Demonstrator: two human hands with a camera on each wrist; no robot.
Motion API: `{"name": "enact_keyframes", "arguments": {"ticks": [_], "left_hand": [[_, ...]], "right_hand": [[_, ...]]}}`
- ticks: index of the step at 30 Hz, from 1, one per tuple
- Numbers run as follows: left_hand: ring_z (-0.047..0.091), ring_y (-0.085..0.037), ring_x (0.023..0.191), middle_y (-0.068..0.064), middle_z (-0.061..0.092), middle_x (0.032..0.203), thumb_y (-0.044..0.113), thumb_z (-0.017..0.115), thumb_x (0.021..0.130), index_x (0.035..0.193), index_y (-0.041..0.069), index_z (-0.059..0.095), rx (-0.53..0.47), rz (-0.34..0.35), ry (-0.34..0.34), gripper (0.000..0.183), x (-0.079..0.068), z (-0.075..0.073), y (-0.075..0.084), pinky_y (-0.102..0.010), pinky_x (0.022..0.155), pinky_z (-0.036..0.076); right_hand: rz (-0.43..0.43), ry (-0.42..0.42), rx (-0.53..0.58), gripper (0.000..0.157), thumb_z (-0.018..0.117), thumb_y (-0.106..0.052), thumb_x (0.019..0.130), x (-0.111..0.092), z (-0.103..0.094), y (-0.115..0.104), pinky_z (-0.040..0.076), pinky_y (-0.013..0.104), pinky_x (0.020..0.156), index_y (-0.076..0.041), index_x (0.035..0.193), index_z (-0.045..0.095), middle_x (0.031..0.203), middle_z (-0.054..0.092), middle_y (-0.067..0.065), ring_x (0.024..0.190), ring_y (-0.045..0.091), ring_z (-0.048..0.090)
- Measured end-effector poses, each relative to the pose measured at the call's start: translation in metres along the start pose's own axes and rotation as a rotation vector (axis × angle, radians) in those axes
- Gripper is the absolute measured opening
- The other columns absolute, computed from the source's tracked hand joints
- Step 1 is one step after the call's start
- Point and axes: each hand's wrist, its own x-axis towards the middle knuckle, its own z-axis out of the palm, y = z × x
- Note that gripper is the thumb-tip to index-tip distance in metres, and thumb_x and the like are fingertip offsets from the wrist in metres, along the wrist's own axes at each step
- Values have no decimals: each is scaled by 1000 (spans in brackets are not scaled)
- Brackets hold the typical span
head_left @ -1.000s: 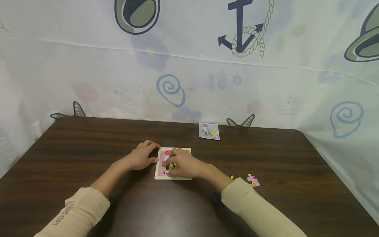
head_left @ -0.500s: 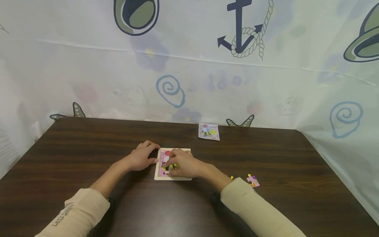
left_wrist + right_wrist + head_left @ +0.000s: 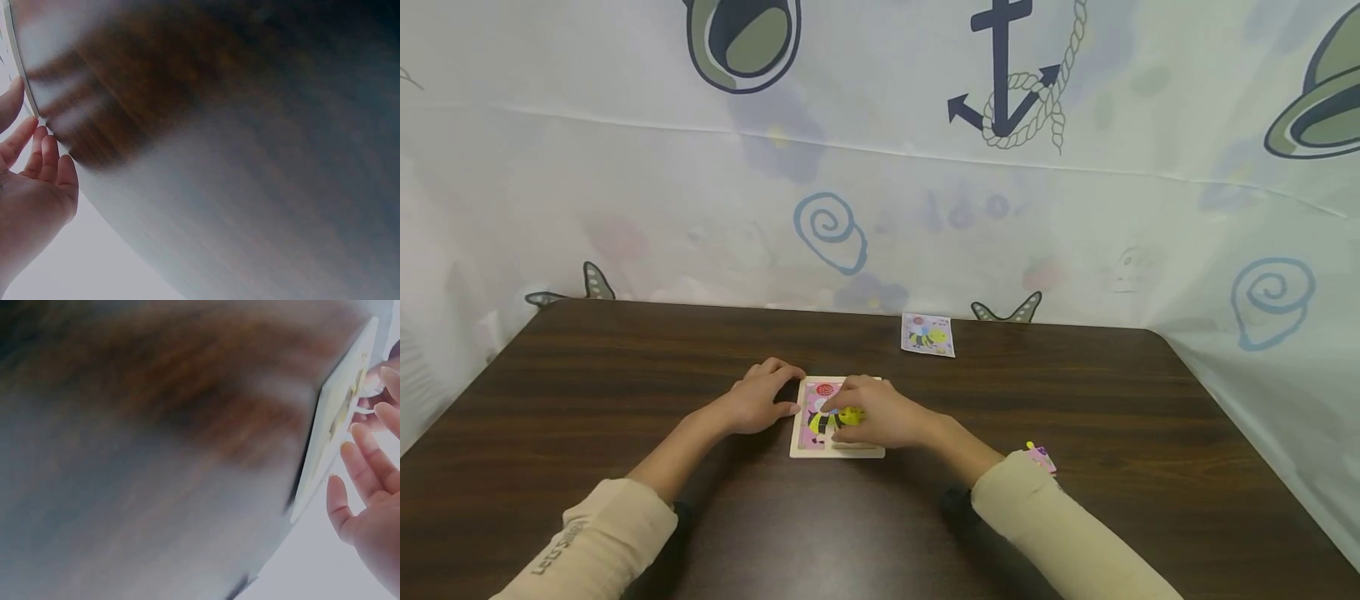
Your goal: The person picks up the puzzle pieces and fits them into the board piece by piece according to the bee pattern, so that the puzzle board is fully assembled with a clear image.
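A small jigsaw puzzle board lies flat on the table, with a pale wooden border and a pink bee picture inside. The yellow and black bee shows between the hands; the board's right part is partly covered. At its left edge my left hand touches the border with thumb and index fingertip, as the left wrist view also shows at the board edge. Over the right half hovers my right hand, fingers loosely bent. In the right wrist view its fingers are apart, with nothing seen between them.
A loose pink puzzle piece lies right of the board, partly behind the right sleeve. Toward the back edge of the dark wood table is a bee picture card. A printed curtain hangs behind.
My right hand has drawn slightly rightward, uncovering more of the bee, including its yellow head. The right sleeve now covers a loose piece seen earlier. My left hand stays at the board's edge.
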Motion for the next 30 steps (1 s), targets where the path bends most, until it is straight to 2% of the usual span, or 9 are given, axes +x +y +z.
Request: {"name": "enact_keyframes", "arguments": {"ticks": [3,8,16,22,30], "left_hand": [[37,-40,112,-21,42,123,16,61,88,126,-1,47,7,-2,4,44,1,1,-2,-61,88,30],[37,-40,113,-21,42,124,16,60,89,127,-1,47,12,-11,5,44,2,2,-3,-60,88,30],[37,-39,112,-21,42,124,17,61,88,127,0,47,13,-15,12,45,2,3,-4,-59,88,30],[37,-38,112,-21,42,124,17,61,88,128,0,46,17,-14,12,45,2,3,-4,-59,88,30],[37,-39,112,-21,42,124,17,61,88,128,0,46,18,-18,12,45,2,4,-4,-60,88,30]], "right_hand": [[-17,13,28,36,68,-22,84,-3,-4,2,36,37,89,-10,117,63,111,56,5,102,18,48],[-23,29,90,35,68,-19,83,-10,-12,8,43,27,79,-6,115,63,106,57,8,92,21,52],[34,33,157,33,69,-17,82,-29,-23,28,45,33,77,-6,113,64,97,58,5,88,20,53],[85,18,203,33,70,-18,81,-50,-30,44,45,37,82,-5,112,64,102,59,5,92,21,53],[97,0,186,31,69,-19,82,-79,-32,69,45,39,82,-5,109,64,104,60,4,93,21,54]]}}
